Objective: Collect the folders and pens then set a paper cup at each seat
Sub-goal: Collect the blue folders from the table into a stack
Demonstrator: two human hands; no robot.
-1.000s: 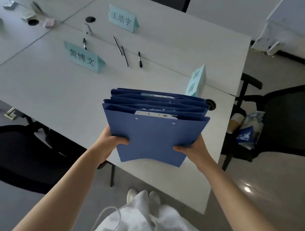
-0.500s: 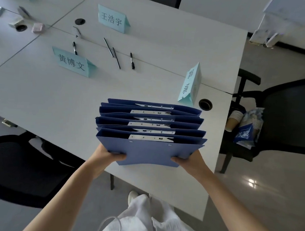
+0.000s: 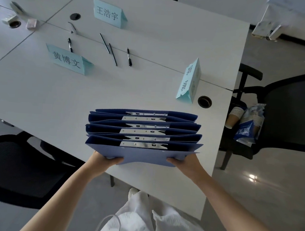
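A fanned stack of several blue folders (image 3: 143,132) with metal clips lies low over the white table (image 3: 41,93), near its front edge. My left hand (image 3: 103,159) grips the stack's near left corner and my right hand (image 3: 184,162) grips its near right corner. Several black pens lie farther back on the table: one pen (image 3: 70,44) behind the left name card, two thin pens (image 3: 108,48) side by side, and another pen (image 3: 129,57) to their right. Stacked paper cups (image 3: 235,116) in a torn plastic sleeve rest on the chair at the right.
Three light-blue name cards (image 3: 69,60) (image 3: 109,14) (image 3: 189,81) stand on the table. A cable hole (image 3: 204,101) sits near the right edge. Black office chairs stand at the left (image 3: 18,169) and at the right (image 3: 289,114). Small clutter lies at the far left.
Both hands have lowered the folder stack from upright toward flat over the table's front edge. The folders have fanned apart, showing their metal clips.
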